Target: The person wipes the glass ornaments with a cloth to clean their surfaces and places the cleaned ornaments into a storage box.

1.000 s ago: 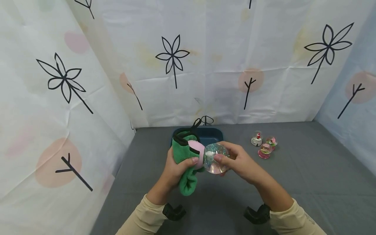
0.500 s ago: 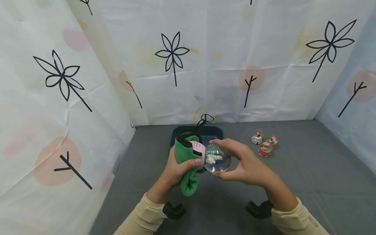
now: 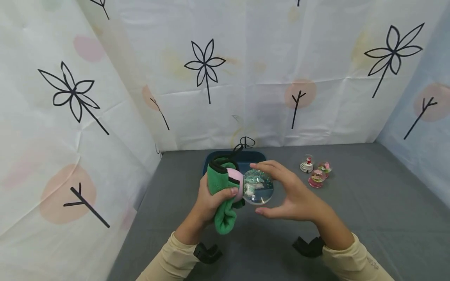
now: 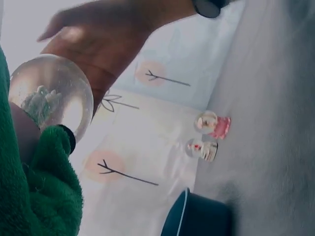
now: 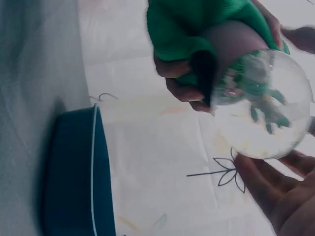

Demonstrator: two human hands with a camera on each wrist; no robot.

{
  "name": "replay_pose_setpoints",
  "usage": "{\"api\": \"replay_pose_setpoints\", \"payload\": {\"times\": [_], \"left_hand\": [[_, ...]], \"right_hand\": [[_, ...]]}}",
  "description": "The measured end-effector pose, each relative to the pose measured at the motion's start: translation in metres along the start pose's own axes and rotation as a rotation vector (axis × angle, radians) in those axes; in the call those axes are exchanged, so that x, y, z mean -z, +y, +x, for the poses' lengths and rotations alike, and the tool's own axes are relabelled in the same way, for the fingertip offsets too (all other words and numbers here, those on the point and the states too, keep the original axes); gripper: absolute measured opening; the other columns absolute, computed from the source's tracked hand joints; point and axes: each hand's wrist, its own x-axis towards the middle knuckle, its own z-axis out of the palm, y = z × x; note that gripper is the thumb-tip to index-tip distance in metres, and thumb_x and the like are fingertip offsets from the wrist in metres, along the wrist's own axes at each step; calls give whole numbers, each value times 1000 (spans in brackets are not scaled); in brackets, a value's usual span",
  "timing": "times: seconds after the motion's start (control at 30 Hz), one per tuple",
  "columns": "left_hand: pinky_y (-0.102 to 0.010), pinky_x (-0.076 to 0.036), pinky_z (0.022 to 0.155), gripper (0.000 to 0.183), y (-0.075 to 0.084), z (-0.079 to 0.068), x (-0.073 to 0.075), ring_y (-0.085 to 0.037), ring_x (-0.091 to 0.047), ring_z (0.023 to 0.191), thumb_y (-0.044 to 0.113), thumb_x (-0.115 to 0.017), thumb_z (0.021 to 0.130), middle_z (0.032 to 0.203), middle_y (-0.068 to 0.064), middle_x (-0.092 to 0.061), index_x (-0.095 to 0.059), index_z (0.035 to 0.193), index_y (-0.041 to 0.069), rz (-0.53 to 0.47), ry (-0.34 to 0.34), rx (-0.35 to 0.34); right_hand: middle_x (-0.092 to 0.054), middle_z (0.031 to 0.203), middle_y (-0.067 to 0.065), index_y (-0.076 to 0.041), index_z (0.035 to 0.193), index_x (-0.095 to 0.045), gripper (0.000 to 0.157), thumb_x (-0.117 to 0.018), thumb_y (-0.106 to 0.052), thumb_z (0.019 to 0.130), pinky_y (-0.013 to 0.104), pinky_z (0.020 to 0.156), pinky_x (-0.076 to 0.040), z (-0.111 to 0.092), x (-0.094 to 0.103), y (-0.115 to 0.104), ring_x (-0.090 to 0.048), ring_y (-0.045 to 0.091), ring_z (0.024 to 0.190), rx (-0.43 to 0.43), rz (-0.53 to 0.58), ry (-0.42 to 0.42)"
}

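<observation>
My left hand (image 3: 211, 199) grips the pink base (image 3: 234, 177) of a snow globe (image 3: 258, 187) through a green cloth (image 3: 225, 218) with black edging. The globe is tipped on its side, its clear ball pointing right, with a pale figure and glitter inside. My right hand (image 3: 295, 195) curves around the ball, thumb below and fingers above, with a small gap visible in the head view. In the right wrist view the fingertips (image 5: 246, 164) are close beside the glass; whether they touch there I cannot tell. The cloth hides most of the base.
Behind the hands, a dark blue tray (image 3: 249, 156) stands near the back of the grey table (image 3: 351, 207). To the right are a small white-based snow globe (image 3: 306, 166) and two pink-based globes (image 3: 317, 178). A patterned fabric backdrop (image 3: 263, 113) encloses the table.
A second ago my right thumb lay across the front of the ball. It has moved down and the hand has spread, coming slightly off the glass. The left hand keeps its grip.
</observation>
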Motion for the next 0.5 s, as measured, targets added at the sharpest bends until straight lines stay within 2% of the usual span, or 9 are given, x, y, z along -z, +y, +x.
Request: {"api": "replay_pose_setpoints", "payload": {"times": [0.1, 0.17, 0.23, 0.3, 0.37, 0.43, 0.5], "left_hand": [[-34, -67, 77, 55, -1, -1, -3, -16, -71, 92, 14, -79, 84, 107, -6, -69, -57, 133, 0, 38, 27, -33], [-35, -66, 79, 58, -3, -1, -4, -16, -71, 94, 13, -80, 83, 109, -6, -68, -57, 135, 2, 61, 38, -44], [-35, -66, 80, 59, -4, -1, -5, -16, -71, 95, 13, -81, 83, 110, -6, -68, -57, 136, 3, 72, 45, -59], [-36, -66, 80, 60, -6, -1, -5, -17, -71, 95, 13, -82, 83, 110, -7, -68, -57, 136, 2, 85, 52, -91], [-36, -66, 81, 60, -8, -1, -4, -18, -71, 96, 13, -82, 82, 110, -7, -69, -57, 135, 2, 95, 62, -125], [-36, -66, 82, 61, -9, 0, -3, -18, -71, 96, 13, -83, 82, 111, -7, -69, -57, 135, 1, 101, 76, -150], [-35, -66, 82, 61, -9, 0, -2, -17, -71, 97, 14, -83, 82, 111, -6, -69, -57, 136, 2, 101, 86, -159]], "right_hand": [[-53, 156, 5, -20, 161, -43, 87, -87, -17, 86, 44, 102, -60, -2, 4, 3, -60, 26, 136, -120, 116, -30], [-55, 155, 12, -18, 160, -44, 70, -74, -20, 97, 49, 98, -62, -3, 5, 6, -64, 33, 132, -209, 189, -41], [-57, 148, 19, -12, 158, -47, 56, -58, -29, 106, 49, 89, -66, -2, 5, 9, -68, 38, 122, -311, 280, -50], [-60, 139, 25, -4, 153, -50, 55, -45, -39, 110, 47, 77, -68, -1, 4, 13, -71, 37, 112, -391, 382, -59], [-64, 127, 24, 2, 147, -52, 62, -37, -45, 111, 47, 67, -68, 1, 3, 15, -73, 34, 102, -454, 505, -83], [-70, 117, 20, 6, 142, -52, 65, -33, -47, 111, 49, 62, -67, 2, 2, 17, -76, 34, 93, -476, 624, -121], [-73, 107, 14, 4, 139, -51, 60, -31, -46, 113, 47, 61, -67, 3, 1, 16, -78, 32, 88, -485, 716, -164]]}}
